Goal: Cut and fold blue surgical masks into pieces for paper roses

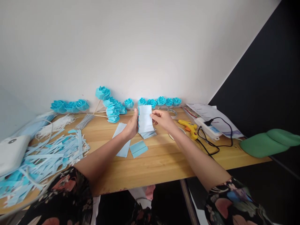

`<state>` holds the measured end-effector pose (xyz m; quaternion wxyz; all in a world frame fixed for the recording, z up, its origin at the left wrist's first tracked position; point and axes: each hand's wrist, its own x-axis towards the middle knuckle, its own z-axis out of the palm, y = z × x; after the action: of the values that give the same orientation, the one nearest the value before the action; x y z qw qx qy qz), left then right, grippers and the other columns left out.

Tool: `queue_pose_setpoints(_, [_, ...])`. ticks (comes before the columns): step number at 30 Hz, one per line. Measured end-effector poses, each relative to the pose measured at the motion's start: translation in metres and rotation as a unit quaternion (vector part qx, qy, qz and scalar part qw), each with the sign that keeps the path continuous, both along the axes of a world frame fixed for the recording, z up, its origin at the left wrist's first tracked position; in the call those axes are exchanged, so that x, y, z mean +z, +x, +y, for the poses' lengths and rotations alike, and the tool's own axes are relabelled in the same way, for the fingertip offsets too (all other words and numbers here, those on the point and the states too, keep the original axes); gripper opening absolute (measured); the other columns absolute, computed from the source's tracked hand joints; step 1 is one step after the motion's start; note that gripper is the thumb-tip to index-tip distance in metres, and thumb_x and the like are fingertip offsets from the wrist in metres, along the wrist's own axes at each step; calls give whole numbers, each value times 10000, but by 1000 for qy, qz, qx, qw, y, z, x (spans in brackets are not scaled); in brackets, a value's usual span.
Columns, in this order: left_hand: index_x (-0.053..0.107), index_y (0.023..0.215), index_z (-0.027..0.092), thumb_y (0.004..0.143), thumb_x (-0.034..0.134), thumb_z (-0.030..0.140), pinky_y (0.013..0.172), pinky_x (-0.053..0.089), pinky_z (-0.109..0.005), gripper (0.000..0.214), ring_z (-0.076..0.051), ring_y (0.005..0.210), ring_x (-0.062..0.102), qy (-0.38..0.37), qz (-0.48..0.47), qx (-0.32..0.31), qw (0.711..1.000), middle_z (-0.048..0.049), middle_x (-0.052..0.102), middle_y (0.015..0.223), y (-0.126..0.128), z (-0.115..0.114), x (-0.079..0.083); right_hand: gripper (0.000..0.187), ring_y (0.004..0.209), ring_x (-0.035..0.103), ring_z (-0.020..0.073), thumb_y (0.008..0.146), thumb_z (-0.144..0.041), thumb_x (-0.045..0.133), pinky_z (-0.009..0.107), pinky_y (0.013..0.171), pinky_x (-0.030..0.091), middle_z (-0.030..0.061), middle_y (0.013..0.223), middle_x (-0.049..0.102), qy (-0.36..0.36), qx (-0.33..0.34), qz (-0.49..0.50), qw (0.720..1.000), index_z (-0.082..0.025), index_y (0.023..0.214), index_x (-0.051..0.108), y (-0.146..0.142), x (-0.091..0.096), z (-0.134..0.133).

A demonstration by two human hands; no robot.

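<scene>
A pale blue folded paper piece (145,120) is held upright above the wooden table (161,162), pinched at both sides. My left hand (131,125) grips its left edge with fingers closed. My right hand (162,118) pinches its right edge. Beneath the paper lies a small stack of folded blue pieces (148,134). Flat blue paper sheets (138,148) lie just in front of my left wrist.
Blue paper roses (161,101) line the wall; more on sticks (112,107) lie at the left. A heap of blue paper strips (44,156) covers the left end. A yellow glue gun (189,127), a power strip (208,126) with black cable and a green object (269,142) are on the right.
</scene>
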<state>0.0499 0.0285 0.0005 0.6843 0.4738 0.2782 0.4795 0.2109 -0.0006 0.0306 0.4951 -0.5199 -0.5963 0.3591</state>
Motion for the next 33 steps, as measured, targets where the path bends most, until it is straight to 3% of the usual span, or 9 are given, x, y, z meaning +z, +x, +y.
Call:
queue_pose_setpoints(4, [703,986,173,767,516,794,666,513,-308,684,-237,820,690,-25,-15,-67,997,-96,730,811,-16,2,-1,214,499,529,116,742,-395,641,233,465,426,-26,568,577,-10,1,-13,1000,-192,692,592,-1,-2,4])
queue_pose_setpoints(7, [684,1054,156,680,786,569,711,515,-304,566,-228,848,689,-6,17,-44,999,-91,744,915,-23,2,-4,244,487,516,114,750,-422,653,234,461,425,-31,555,561,-14,18,-20,1000,-192,697,592,-5,-2,5])
queue_pose_setpoints(9, [678,1043,135,602,872,399,744,515,-307,549,-214,833,685,11,29,-13,999,-87,745,945,-26,1,-7,285,495,521,113,778,-469,640,236,472,439,-30,573,562,-17,35,-16,999,-192,721,601,-7,-3,5])
queue_pose_setpoints(13, [675,1001,114,619,846,321,747,516,-317,466,-196,781,673,19,35,14,999,-85,744,932,-28,-2,-11,377,534,543,116,817,-556,608,233,496,459,-24,617,564,-30,69,-4,997,-188,736,611,-10,-13,6])
queue_pose_setpoints(16, [672,1015,120,656,821,317,708,509,-294,436,-172,739,656,18,48,11,999,-69,737,908,-32,-5,-13,325,542,534,113,770,-503,684,228,508,449,-33,624,574,-32,77,-8,997,-182,804,652,-11,-29,7])
queue_pose_setpoints(19, [672,1054,140,673,809,301,637,478,-245,436,-139,687,627,14,57,0,998,-43,725,867,-38,-7,-16,252,556,530,117,758,-430,692,233,535,446,-36,607,571,-31,57,-11,998,-182,748,646,-12,-43,6])
queue_pose_setpoints(24, [679,1064,173,635,826,301,579,458,-231,471,-130,620,608,0,60,-14,998,-23,705,796,-45,-6,-19,188,602,564,132,763,-373,653,247,570,471,-13,706,648,-33,55,26,998,-205,837,693,-14,-46,-1])
queue_pose_setpoints(30, [679,748,167,686,719,252,501,342,-186,112,-78,520,478,7,58,3,998,14,609,625,-49,-4,-21,200,608,562,128,764,-342,617,248,589,449,0,727,670,-31,48,25,998,-206,841,743,-12,-45,-3])
queue_pose_setpoints(33, [660,667,166,707,661,222,485,296,-192,69,-75,492,420,15,68,4,998,22,550,555,-50,-4,-21,215,621,555,132,772,-314,587,248,591,432,7,726,676,-25,34,-5,999,-203,842,758,-11,-47,-4])
